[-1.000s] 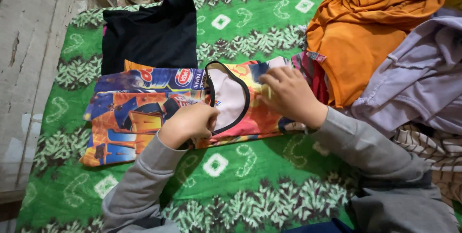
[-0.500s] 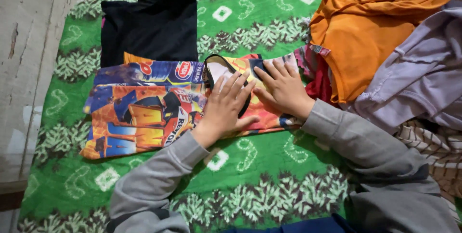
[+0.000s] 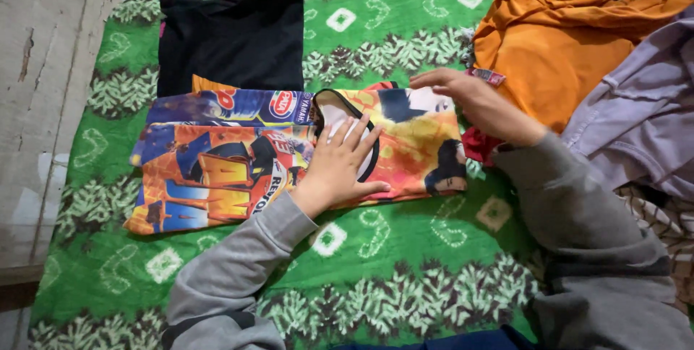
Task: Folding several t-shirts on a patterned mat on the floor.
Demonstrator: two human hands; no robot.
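A bright orange, blue and yellow printed jersey (image 3: 217,169) lies flat, folded lengthwise, on a green patterned mat (image 3: 390,270). My left hand (image 3: 340,162) presses flat on the jersey at its black-edged neck opening, fingers spread. My right hand (image 3: 477,104) rests at the jersey's far right edge, fingers stretched to the left along the upper corner, holding nothing that I can see. Both arms wear grey sleeves.
A folded black garment (image 3: 231,35) lies just beyond the jersey. On the right is a heap of clothes: an orange one (image 3: 564,46), a lilac one (image 3: 636,118), a red piece (image 3: 478,144) and a striped one (image 3: 665,220). Bare concrete floor (image 3: 43,68) runs along the left.
My right hand slid from the middle of the jersey out to its right upper edge, smoothing it flat. My left hand opened from a fist and now presses the collar.
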